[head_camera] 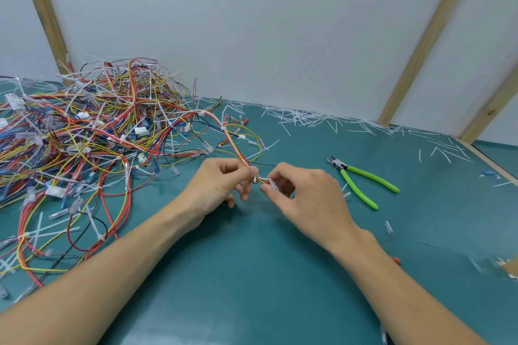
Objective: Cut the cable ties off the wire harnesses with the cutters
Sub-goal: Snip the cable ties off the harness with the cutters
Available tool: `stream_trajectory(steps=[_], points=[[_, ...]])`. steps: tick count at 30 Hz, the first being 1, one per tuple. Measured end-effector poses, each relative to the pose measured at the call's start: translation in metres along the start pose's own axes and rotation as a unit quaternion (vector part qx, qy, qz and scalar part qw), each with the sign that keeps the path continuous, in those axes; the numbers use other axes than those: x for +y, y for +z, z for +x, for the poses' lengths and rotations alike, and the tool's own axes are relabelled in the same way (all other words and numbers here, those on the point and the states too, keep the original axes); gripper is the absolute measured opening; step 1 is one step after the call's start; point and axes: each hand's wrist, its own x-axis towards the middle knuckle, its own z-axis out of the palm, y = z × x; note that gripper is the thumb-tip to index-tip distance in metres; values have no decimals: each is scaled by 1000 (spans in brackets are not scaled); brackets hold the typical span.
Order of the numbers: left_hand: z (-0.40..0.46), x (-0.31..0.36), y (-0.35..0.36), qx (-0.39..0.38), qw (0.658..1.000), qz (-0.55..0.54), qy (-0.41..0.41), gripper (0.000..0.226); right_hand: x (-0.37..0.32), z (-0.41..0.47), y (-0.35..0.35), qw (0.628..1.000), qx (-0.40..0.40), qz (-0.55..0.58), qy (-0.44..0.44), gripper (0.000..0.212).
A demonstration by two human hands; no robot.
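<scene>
Harness [238, 148] end pinched between both hands' grip [221, 185] [302, 193]; cutters [364, 179] lie right.

We see the harness pile [84, 143] at the table's [280, 274] left edge, the cutters [364, 180] toward its right edge, and cut ties [322, 117] along the rear edge.

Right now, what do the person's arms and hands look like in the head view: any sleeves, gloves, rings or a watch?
Both forearms are bare as far as the frame shows: no sleeve edge is in view. The left hand and the right hand wear no gloves. No ring, watch, wristband or marking shows on either hand or wrist. Fingernails look short and unpainted where visible. The upper arms are out of frame.
</scene>
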Motion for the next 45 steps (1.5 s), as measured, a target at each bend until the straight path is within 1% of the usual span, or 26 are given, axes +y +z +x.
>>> stream_trajectory(steps=[3, 6, 10, 14, 16, 19, 22, 26, 30, 34, 37, 39, 42, 45], points=[[1, 0, 0, 33, 999, -3, -2, 26, 4, 2, -1, 1000, 3, -12, 29, 23], [2, 0, -2, 50, 999, 6, 8, 28, 9, 3, -1, 998, -21, 20, 48, 19], [-1, 0, 0, 46, 997, 41, 46, 32, 7, 0, 3, 995, -58, 61, 54, 12], [-2, -1, 2, 36, 994, 68, 76, 28, 4, 0, 4, 992, -65, 90, 64, 19], [-1, -2, 3, 25, 994, 70, 80, 26, 4, 0, 4, 990, -70, 99, 68, 20], [-2, -3, 3, 8, 995, 63, 73, 25, 5, 1, 6, 990, -70, 101, 72, 14], [-3, -4, 6, -16, 997, 42, 66, 22, 7, 1, 6, 990, -49, 112, 76, 11], [-4, -4, 11, -58, 994, 54, 75, 13, 6, 2, 6, 989, -10, 127, 69, 13], [-6, -4, 12, -45, 996, 33, 76, 10, 4, 3, 7, 990, 5, 123, 64, 14], [-8, 1, 12, -49, 998, -15, 45, 20, 4, 4, 4, 987, 14, 139, 74, 14], [-8, 2, 11, -56, 997, -31, 39, 15, 3, 4, 1, 985, 11, 156, 78, 16], [-8, 3, 10, -48, 997, -47, 34, 17, 4, 4, -1, 986, 14, 149, 77, 18], [-5, 3, 6, -13, 997, -77, 20, 18, 12, 7, -5, 975, 52, 185, 111, 19], [-4, 2, 2, 18, 996, -91, 16, 13, 21, 12, -8, 940, 101, 268, 187, 19]])
